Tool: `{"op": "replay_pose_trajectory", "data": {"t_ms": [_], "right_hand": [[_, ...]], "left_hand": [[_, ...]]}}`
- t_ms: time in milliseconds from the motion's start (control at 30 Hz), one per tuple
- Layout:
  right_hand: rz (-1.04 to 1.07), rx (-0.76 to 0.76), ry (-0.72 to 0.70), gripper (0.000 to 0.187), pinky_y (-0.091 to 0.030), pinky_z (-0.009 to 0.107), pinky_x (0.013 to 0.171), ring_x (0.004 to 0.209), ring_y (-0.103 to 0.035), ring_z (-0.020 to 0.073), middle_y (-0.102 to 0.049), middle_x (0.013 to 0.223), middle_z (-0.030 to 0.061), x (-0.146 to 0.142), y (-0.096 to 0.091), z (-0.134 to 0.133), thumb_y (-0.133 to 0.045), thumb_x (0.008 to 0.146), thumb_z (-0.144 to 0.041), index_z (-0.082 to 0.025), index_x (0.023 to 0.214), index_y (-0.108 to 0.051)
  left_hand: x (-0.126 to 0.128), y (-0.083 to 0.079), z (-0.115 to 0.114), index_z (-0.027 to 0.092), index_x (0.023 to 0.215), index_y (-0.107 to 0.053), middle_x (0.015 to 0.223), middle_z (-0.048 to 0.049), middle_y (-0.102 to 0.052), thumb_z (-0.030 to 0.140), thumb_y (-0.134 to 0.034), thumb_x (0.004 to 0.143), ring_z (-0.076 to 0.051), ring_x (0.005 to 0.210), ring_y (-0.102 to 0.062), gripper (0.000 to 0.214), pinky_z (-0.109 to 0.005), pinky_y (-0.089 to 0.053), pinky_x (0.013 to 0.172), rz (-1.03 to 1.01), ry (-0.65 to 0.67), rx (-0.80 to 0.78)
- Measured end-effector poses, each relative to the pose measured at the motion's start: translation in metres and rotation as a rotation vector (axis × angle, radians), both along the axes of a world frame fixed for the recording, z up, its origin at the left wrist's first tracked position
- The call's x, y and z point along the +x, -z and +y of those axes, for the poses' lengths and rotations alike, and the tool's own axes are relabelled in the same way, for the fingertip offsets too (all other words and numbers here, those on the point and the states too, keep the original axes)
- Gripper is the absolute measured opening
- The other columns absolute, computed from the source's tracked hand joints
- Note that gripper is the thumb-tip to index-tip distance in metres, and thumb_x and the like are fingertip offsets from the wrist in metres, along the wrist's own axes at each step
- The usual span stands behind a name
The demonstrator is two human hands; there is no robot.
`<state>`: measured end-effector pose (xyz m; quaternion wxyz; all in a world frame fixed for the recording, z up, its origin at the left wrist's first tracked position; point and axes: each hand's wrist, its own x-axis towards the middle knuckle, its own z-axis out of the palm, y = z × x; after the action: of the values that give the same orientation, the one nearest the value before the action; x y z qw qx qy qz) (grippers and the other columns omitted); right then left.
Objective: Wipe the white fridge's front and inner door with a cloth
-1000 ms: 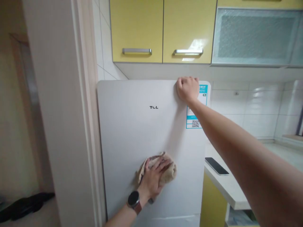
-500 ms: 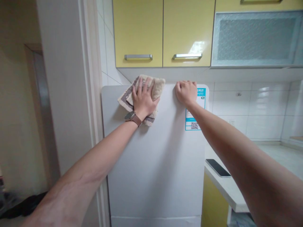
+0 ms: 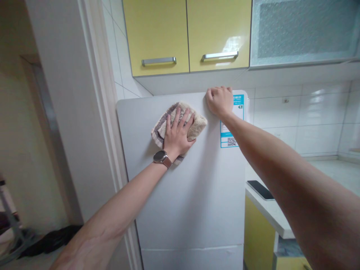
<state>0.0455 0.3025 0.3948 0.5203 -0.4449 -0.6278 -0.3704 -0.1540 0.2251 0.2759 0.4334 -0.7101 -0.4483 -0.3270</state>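
A white fridge point(image 3: 191, 195) stands in front of me, its door shut. My left hand point(image 3: 177, 133), a watch on its wrist, presses a beige and grey cloth point(image 3: 197, 123) flat against the upper part of the door, fingers spread over it. My right hand point(image 3: 219, 100) is curled over the fridge's top edge near the right corner, beside a blue and white sticker point(image 3: 232, 129).
Yellow wall cabinets point(image 3: 187, 33) with metal handles hang just above the fridge. A frosted glass cabinet point(image 3: 300, 30) is to the right. A dark phone point(image 3: 260, 189) lies on the white counter point(image 3: 277, 217) beside the fridge. A door frame point(image 3: 92, 123) borders the left.
My left hand swept the cloth up from the middle of the door to its top edge, then slid it slightly down and right. My right hand stayed gripping the top edge.
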Motion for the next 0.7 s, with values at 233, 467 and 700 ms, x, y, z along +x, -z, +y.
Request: {"op": "replay_pose_trajectory", "data": {"t_ms": [233, 467, 700], "right_hand": [[0.004, 0.020, -0.024, 0.085, -0.033, 0.058, 0.109, 0.117, -0.060, 0.0328, -0.073, 0.111, 0.0189, 0.001, -0.001, 0.007, -0.001, 0.109, -0.056, -0.013, 0.105, -0.074], [-0.001, 0.023, -0.023, 0.086, -0.034, 0.058, 0.108, 0.118, -0.060, 0.0333, -0.074, 0.111, 0.0189, 0.002, 0.000, 0.007, 0.001, 0.108, -0.056, -0.014, 0.107, -0.074], [-0.012, 0.024, 0.001, 0.087, -0.036, 0.057, 0.107, 0.115, -0.062, 0.0324, -0.074, 0.110, 0.0187, 0.001, 0.000, 0.005, 0.004, 0.108, -0.055, -0.014, 0.103, -0.074]], "left_hand": [[0.009, 0.025, -0.002, 0.023, 0.170, -0.022, 0.177, -0.0052, -0.011, 0.052, -0.063, 0.090, -0.036, 0.163, 0.001, 0.094, -0.063, 0.004, 0.130, 0.031, 0.017, -0.006], [0.023, 0.052, -0.001, 0.024, 0.169, -0.023, 0.177, -0.0051, -0.011, 0.055, -0.063, 0.090, -0.036, 0.163, 0.000, 0.094, -0.064, 0.004, 0.130, 0.095, 0.040, -0.045], [0.034, 0.073, 0.001, 0.024, 0.169, -0.025, 0.177, -0.0041, -0.010, 0.058, -0.059, 0.092, -0.036, 0.163, 0.001, 0.091, -0.066, 0.001, 0.130, 0.157, 0.065, -0.055]]}}
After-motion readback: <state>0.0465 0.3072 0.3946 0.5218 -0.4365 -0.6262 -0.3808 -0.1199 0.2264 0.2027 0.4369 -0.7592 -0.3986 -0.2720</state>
